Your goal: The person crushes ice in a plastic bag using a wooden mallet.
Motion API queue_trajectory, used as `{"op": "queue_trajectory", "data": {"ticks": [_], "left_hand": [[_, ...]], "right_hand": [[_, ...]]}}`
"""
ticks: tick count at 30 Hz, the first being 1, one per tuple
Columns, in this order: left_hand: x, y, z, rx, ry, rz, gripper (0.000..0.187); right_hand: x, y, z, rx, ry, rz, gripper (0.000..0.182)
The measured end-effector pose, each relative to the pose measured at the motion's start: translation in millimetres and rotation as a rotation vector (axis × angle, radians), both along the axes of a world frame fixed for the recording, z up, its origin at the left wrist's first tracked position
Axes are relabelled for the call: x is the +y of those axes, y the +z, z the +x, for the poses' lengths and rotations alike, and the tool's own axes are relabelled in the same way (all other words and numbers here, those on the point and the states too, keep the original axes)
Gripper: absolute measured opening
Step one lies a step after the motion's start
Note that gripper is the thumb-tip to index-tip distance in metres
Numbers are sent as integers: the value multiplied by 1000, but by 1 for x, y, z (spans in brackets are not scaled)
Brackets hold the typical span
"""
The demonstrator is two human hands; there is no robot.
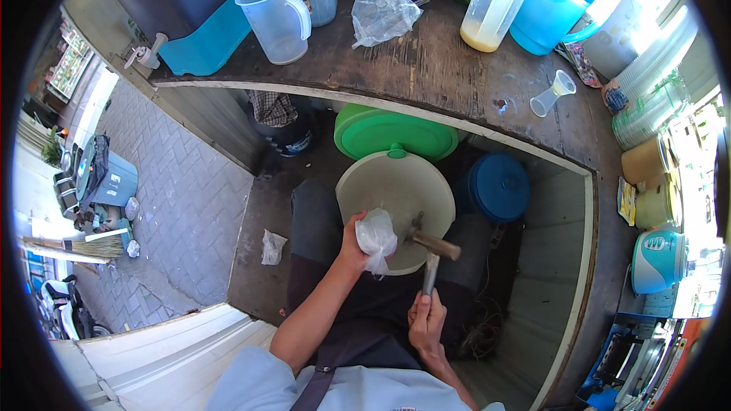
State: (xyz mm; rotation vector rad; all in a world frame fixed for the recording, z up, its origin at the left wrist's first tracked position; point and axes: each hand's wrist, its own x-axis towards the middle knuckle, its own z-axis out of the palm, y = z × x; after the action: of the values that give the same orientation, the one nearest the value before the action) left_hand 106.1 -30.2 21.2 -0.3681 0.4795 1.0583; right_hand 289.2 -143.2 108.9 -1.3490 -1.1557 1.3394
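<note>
My left hand (352,247) is wrapped round a clear plastic bag (376,237) with a whitish, ice-like lump inside. It is held over the near left rim of a round cream-coloured tub (396,175) standing between my legs. In my right hand (427,323) is a hammer (431,270), gripped by its handle. The hammer's metal head is raised near the tub's right rim, apart from the bag. A large green lid (396,128) leans behind the tub. What lies at the tub's bottom is hard to make out.
Above the tub, a wooden counter (426,68) carries a clear measuring jug (276,19), a crumpled plastic bag (384,7), a tall pitcher (493,7) and a blue jug (550,11). A blue lidded bucket (499,186) stands right of the tub. Another plastic bag (272,247) lies on the floor.
</note>
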Motion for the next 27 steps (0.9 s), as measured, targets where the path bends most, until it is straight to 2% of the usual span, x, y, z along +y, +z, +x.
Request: {"op": "queue_trajectory", "data": {"ticks": [2, 4, 6, 7, 9, 11, 13, 14, 15, 17, 19, 20, 21, 22, 23, 24, 25, 26, 27], "left_hand": [[-1, 7, 5, -151, 85, 43, 43], [7, 0, 13, -136, 141, 28, 45], [4, -5, 18, -119, 193, 6, 48], [2, 4, 18, -135, 212, 37, 46], [1, 17, 15, -145, 242, 64, 45], [4, 24, 19, -165, 292, -44, 50], [6, 26, 18, -152, 224, 59, 50], [6, 27, 18, -139, 157, 159, 49], [6, 27, 18, -139, 150, 161, 49], [9, 28, 13, -128, 164, 18, 50], [4, 24, 8, -184, 102, 27, 50], [5, 23, 8, -242, 26, 51, 50], [5, 22, 10, -244, 25, 50, 50], [6, 33, 16, 23, 18, 15, 51], [8, 38, 20, 292, 9, -16, 52], [8, 38, 22, 293, 3, -13, 52], [6, 36, 24, 425, -27, 20, 56], [5, 34, 26, 556, -54, 55, 61], [3, 30, 28, 557, -55, 57, 61]], "right_hand": [[-5, -9, -4, 68, -7, -28, 33], [-1, -21, -3, 131, -19, -56, 34], [7, -30, -1, -80, 152, -109, 36], [8, -26, -2, -77, 149, -105, 36], [6, -13, -4, 139, 44, -194, 37], [4, -8, -9, 230, -30, -232, 37], [8, -10, -7, 321, -116, -257, 37], [11, -17, -1, 169, 6, -279, 37], [14, -20, 4, 18, 128, -297, 37], [16, -16, 3, 11, 135, -259, 37], [11, -7, 1, 226, -25, -307, 33], [15, -7, 0, 225, -22, -307, 33], [20, -8, -1, 90, -47, -232, 32], [24, -9, -1, -44, -75, -159, 32], [31, -11, -4, -45, -83, -159, 32], [40, -14, -9, -205, -87, 50, 31], [47, -16, -14, -366, -89, 258, 33], [54, -17, -20, -367, -92, 259, 33], [59, -19, -28, -405, -102, 247, 38]]}}
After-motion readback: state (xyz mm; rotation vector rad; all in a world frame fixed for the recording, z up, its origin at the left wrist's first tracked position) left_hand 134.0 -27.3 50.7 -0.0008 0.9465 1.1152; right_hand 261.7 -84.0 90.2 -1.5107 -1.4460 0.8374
